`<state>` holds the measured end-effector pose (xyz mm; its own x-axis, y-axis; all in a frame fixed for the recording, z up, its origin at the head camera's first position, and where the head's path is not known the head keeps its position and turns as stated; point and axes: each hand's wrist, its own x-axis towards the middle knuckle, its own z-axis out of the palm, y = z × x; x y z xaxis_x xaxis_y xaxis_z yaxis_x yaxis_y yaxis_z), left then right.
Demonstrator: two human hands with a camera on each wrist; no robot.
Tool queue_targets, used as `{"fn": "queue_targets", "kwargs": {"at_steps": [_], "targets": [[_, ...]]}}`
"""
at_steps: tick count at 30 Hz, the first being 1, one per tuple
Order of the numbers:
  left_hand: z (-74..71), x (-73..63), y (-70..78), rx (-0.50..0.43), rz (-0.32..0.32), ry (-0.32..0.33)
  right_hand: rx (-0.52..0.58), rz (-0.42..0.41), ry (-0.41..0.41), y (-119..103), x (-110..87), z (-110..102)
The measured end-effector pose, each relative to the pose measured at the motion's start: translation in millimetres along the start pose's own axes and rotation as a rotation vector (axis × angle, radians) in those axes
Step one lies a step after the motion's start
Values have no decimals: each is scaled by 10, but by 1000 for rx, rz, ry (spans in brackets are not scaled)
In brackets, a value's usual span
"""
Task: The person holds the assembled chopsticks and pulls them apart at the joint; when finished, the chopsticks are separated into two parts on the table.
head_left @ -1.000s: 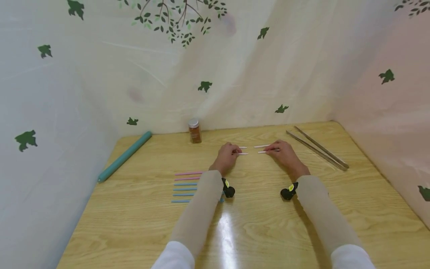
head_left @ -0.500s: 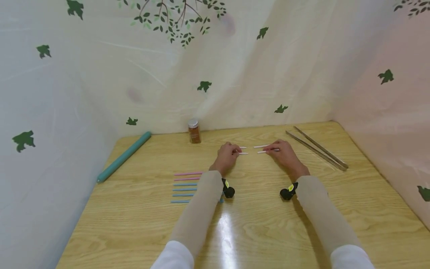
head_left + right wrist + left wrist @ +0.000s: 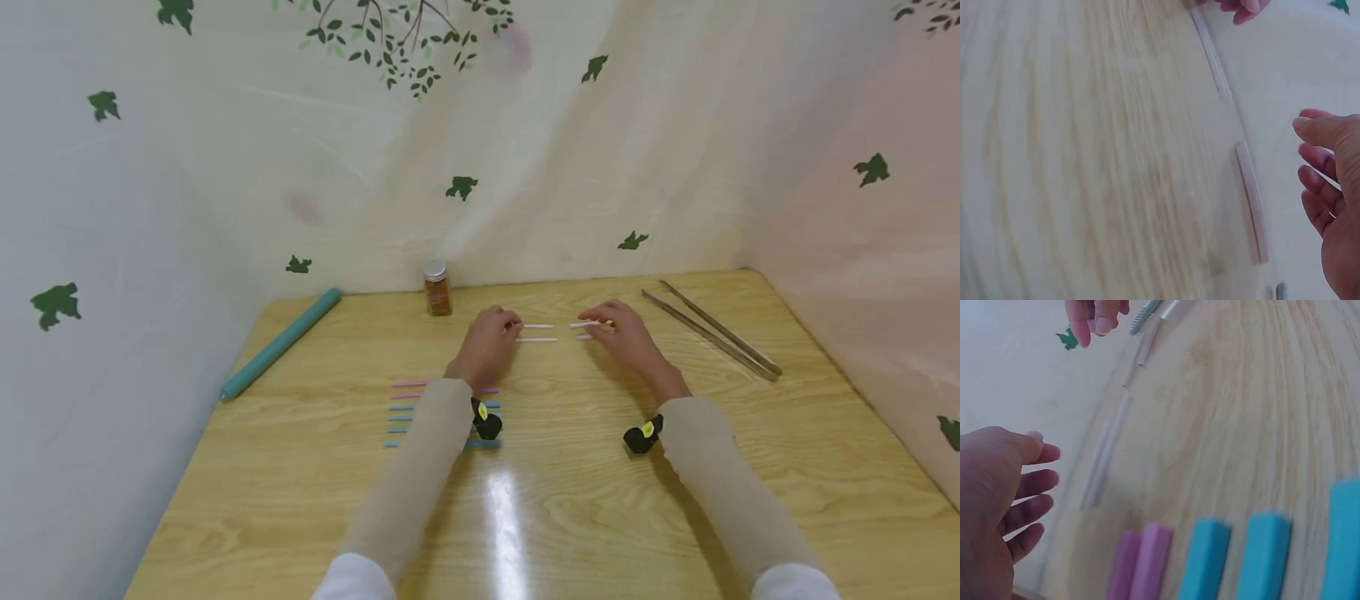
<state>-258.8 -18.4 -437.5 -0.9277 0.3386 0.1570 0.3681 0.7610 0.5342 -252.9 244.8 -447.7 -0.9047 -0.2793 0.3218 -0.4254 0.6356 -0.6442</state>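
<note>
Two white sticks [image 3: 538, 326] lie side by side on the wooden table, and a second white pair [image 3: 583, 337] lies to their right across a small gap. My left hand [image 3: 487, 340] is just left of the first pair, its fingers loosely curled around nothing in the left wrist view. Above the second pair is my right hand [image 3: 625, 333], which overlaps those sticks in the head view. The right wrist view shows its fingers [image 3: 1319, 184] relaxed and holding nothing. Pink sticks [image 3: 408, 384] and blue sticks [image 3: 1207, 556] lie in a row partly hidden under the left forearm.
A small jar with a silver lid [image 3: 437, 292] stands at the table's back edge. At the left lies a long teal rod [image 3: 281, 346]. Long metal tongs [image 3: 712, 333] rest at the back right. A patterned sheet [image 3: 360, 208] hangs behind the table.
My left hand has let go of the left white sticks and moved left. The right hand's fingers have loosened and risen slightly from the right pair. The sticks stay lined up.
</note>
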Motion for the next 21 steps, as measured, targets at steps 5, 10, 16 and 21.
{"fn": "queue_targets", "kwargs": {"at_steps": [5, 10, 16, 21], "targets": [[-220, -117, -143, 21, 44, 19, 26, -29, -31, -207, 37, 100], [-396, -266, -363, -10, 38, 48, 19, -58, -69, -322, 43, 266], [-573, -494, -605, -41, 31, 63, 72, -60, -118, -444, 8, 477], [-688, -734, -791, -76, 11, 63, 142, -57, -143, -549, -21, 603]]}}
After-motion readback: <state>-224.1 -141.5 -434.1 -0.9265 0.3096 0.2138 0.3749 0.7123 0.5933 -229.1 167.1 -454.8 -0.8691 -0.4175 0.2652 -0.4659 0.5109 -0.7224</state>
